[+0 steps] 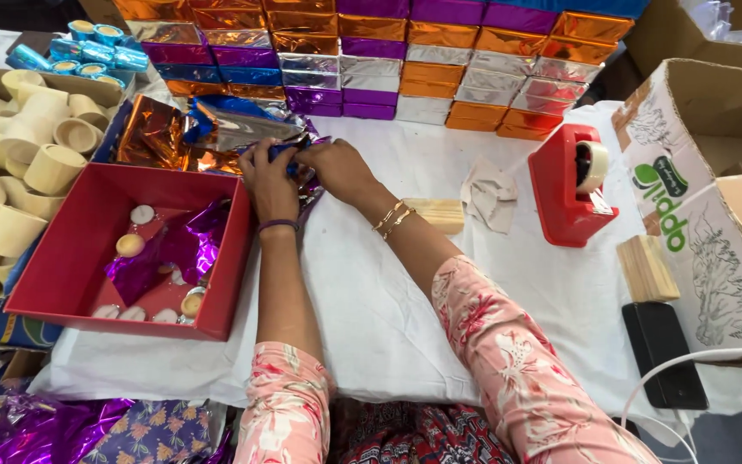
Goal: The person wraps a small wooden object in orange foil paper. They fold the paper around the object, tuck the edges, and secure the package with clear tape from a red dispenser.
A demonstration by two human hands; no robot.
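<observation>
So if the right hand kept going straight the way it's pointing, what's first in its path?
The right hand points up and left, so it would probably meet the crumpled foil sheets first, beyond the left hand; depth is hard to judge.

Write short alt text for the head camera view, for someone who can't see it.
Both hands, left hand and right hand, press a blue foil-wrapped item on a white table, beside a red box, a red tape dispenser and stacked foil-wrapped boxes.
</observation>
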